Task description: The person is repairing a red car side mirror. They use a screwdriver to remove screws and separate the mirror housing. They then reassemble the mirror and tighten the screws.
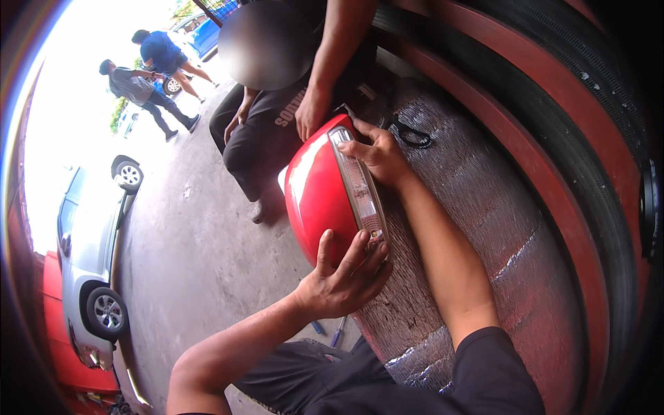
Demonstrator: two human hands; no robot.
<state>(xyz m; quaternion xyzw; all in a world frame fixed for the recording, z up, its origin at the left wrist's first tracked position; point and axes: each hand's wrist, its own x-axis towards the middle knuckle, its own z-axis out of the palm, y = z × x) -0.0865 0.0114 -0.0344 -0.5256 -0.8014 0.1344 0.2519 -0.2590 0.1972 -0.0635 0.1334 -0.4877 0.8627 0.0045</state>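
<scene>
A glossy red mirror housing (pixel 318 194) with a clear lamp strip (pixel 360 190) along its edge sits against a silver foil-lined car panel (pixel 477 207). My left hand (pixel 346 280) grips the housing's near end, thumb on the red shell and fingers over the lamp strip. My right hand (pixel 377 155) holds the far end, fingers pressed on the top of the strip. A seated person's hand (pixel 311 114) rests on the far tip of the housing.
A red door frame with black rubber seal (pixel 588 138) curves along the right. A black cable loop (pixel 413 136) lies on the foil. Screwdrivers (pixel 330 332) lie on the concrete floor. A silver car (pixel 90 242) is parked left; two people (pixel 149 79) stand far off.
</scene>
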